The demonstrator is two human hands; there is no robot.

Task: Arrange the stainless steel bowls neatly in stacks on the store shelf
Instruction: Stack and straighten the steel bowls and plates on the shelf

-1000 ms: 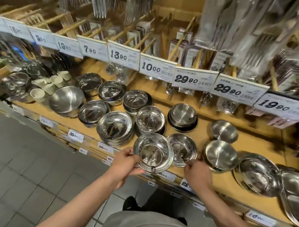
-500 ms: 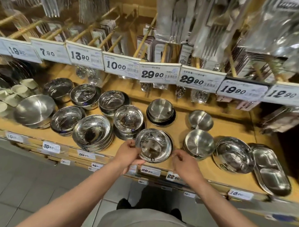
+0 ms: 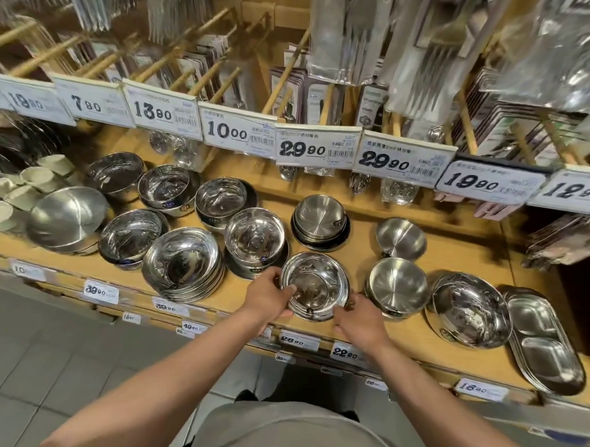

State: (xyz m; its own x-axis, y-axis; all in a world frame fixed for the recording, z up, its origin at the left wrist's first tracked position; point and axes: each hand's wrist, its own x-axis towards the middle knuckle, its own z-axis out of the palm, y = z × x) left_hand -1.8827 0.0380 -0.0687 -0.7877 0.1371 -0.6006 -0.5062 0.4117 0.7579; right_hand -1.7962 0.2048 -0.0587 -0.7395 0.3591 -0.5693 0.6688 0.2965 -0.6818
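Two hands [image 3: 269, 295] around stacked bowls [image 3: 314, 285]

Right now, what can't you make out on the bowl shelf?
- How many bowls sit under the top bowl: head view, its rim hides the stack.
- Right hand fingertips: tucked under that bowl, grip unclear.
- Small print on price tags: too small, blurred.
- Divided tray: far end blurred.

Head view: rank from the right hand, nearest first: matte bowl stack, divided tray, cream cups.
From the right hand:
1. Matte bowl stack, just to its right at the shelf front.
2. Divided tray, far right of the shelf.
3. Cream cups, far left, toward the back.
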